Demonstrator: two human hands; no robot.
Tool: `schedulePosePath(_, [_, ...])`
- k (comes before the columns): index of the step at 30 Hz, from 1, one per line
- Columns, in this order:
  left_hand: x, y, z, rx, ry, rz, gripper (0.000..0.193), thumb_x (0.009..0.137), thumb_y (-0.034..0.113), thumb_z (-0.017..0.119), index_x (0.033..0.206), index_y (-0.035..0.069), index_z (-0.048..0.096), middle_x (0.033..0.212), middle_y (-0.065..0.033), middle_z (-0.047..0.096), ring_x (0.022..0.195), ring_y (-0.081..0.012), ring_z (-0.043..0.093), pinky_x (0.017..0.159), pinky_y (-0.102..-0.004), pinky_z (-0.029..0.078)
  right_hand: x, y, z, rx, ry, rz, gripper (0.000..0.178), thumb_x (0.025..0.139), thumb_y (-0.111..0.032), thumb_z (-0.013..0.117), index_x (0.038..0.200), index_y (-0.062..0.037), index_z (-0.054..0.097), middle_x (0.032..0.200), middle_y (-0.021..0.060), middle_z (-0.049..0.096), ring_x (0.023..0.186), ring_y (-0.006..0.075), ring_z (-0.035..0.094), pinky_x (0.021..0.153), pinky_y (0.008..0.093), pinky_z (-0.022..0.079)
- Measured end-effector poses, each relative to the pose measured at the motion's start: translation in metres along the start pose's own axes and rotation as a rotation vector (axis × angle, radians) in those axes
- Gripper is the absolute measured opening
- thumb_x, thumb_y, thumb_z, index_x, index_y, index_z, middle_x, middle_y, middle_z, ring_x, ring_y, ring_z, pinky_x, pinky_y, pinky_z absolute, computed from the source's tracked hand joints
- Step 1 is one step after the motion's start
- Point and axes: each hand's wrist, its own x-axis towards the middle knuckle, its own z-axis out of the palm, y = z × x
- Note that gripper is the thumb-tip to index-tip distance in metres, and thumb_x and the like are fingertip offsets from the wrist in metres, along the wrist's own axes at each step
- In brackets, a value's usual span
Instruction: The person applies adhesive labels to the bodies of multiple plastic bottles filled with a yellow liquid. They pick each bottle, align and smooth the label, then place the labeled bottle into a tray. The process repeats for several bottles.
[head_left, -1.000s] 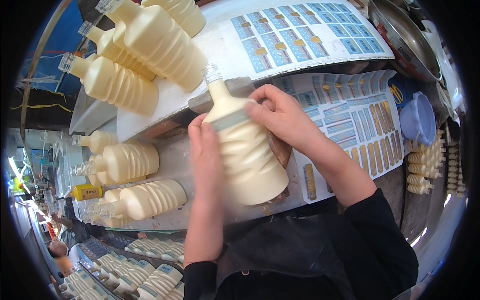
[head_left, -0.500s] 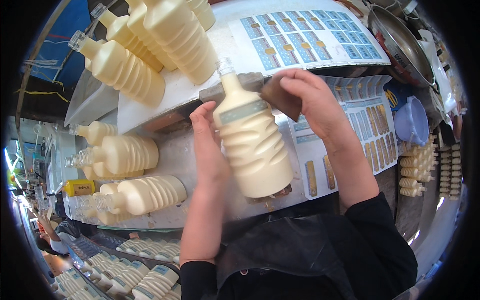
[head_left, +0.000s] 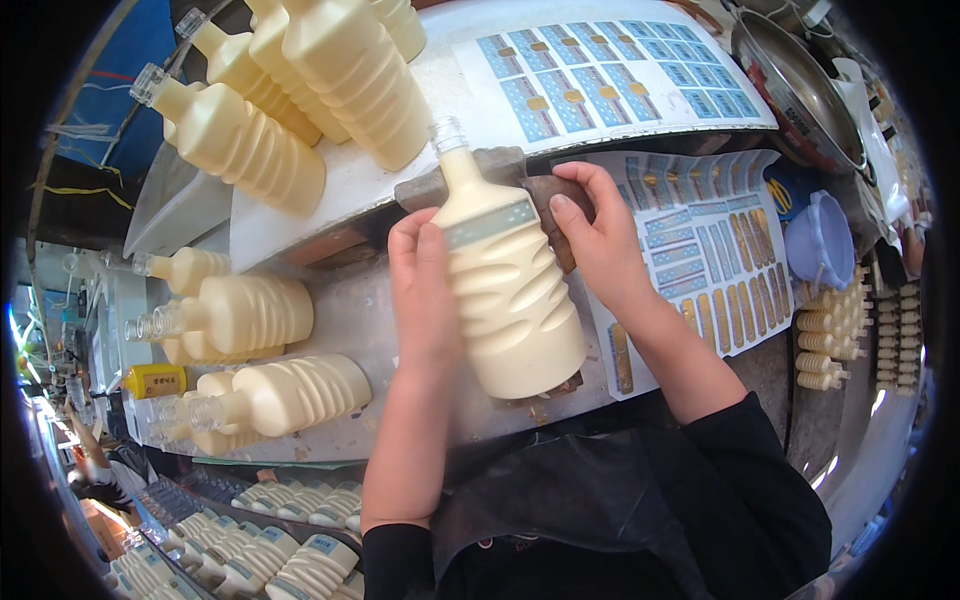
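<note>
A cream bottle (head_left: pixel 515 330) with a ribbed body and a clear threaded neck lies in front of me, its neck pointing away. Round its shoulder runs a pale blue-green label strip (head_left: pixel 490 224) with white dots. My left hand (head_left: pixel 418 275) grips the bottle's left side, the thumb and fingertips by the strip's left end. My right hand (head_left: pixel 605 245) is closed on a brown flat piece (head_left: pixel 550 200), which it holds against the bottle's right edge near the other end of the strip. Under the bottle, a dark support shows partly; most of it is hidden.
Several cream bottles (head_left: pixel 240 140) stand at the far left, and more lie (head_left: pixel 300 395) left of me. Label sheets (head_left: pixel 580 80) lie ahead and to the right (head_left: pixel 735 260). A purple bucket (head_left: pixel 820 240) and a metal basin (head_left: pixel 800 95) are at the right. Labelled bottles fill crates (head_left: pixel 230 555) lower left.
My right hand has brought the brown piece down and in against the bottle's right edge. My left fingers have closed in onto the left end of the strip.
</note>
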Motion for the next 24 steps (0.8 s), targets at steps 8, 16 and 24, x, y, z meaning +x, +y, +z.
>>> schedulePosePath(8, [-0.002, 0.007, 0.004, -0.219, 0.036, -0.103, 0.033, 0.114, 0.030, 0.041, 0.126, 0.004, 0.057, 0.117, -0.0080, 0.066, 0.108, -0.0170, 0.065, 0.096, -0.0349, 0.054, -0.012, -0.047, 0.011, -0.342, -0.173, -0.907, 0.016, 0.080, -0.007, 0.071, 0.096, -0.0098, 0.072, 0.095, 0.0076, 0.075, 0.085, 0.0286, 0.073, 0.076, 0.0381, 0.057])
schedulePosePath(16, [-0.009, 0.010, 0.003, -0.373, 0.037, -0.155, 0.043, 0.115, 0.036, 0.030, 0.131, 0.004, 0.055, 0.122, -0.0103, 0.064, 0.115, -0.0225, 0.062, 0.102, -0.0382, 0.050, -0.023, -0.085, 0.025, -0.635, -0.400, -0.948, 0.024, 0.071, -0.006, 0.071, 0.095, -0.0054, 0.073, 0.097, 0.0088, 0.074, 0.082, 0.0257, 0.073, 0.070, 0.0345, 0.056])
schedulePosePath(24, [-0.012, 0.003, -0.007, -0.542, -0.042, -0.189, 0.051, 0.113, 0.046, 0.033, 0.134, 0.005, 0.054, 0.130, -0.0129, 0.062, 0.118, -0.0258, 0.061, 0.105, -0.0425, 0.049, -0.024, -0.086, 0.044, -0.738, -0.421, -0.901, 0.025, 0.074, -0.009, 0.071, 0.099, -0.0070, 0.072, 0.091, 0.0094, 0.072, 0.077, 0.0240, 0.072, 0.067, 0.0343, 0.055])
